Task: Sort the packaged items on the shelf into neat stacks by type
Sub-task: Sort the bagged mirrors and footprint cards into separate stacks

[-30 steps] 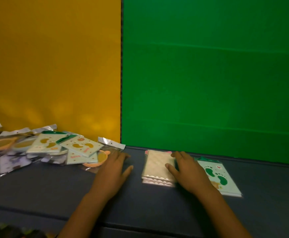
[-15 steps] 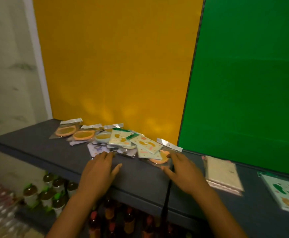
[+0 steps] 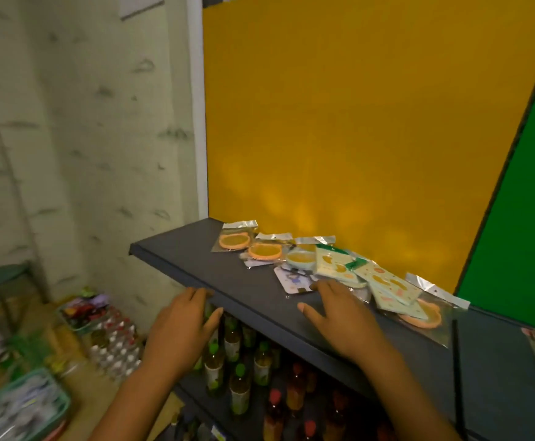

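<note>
Several packets (image 3: 336, 265) lie scattered just beyond right hand (image 3: 339, 316) — fingertips touching one.

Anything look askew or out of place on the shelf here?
Yes. The packets on the grey shelf lie in a loose, overlapping sprawl at mixed angles, round orange ones mingled with pale green cards. Neither the left hand nor the right hand holds anything.

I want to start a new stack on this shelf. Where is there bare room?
The shelf is bare at its left end, from the corner to the first orange packet, and along the front strip by the right hand. The pile against the yellow wall is crowded and overlapping.
</note>
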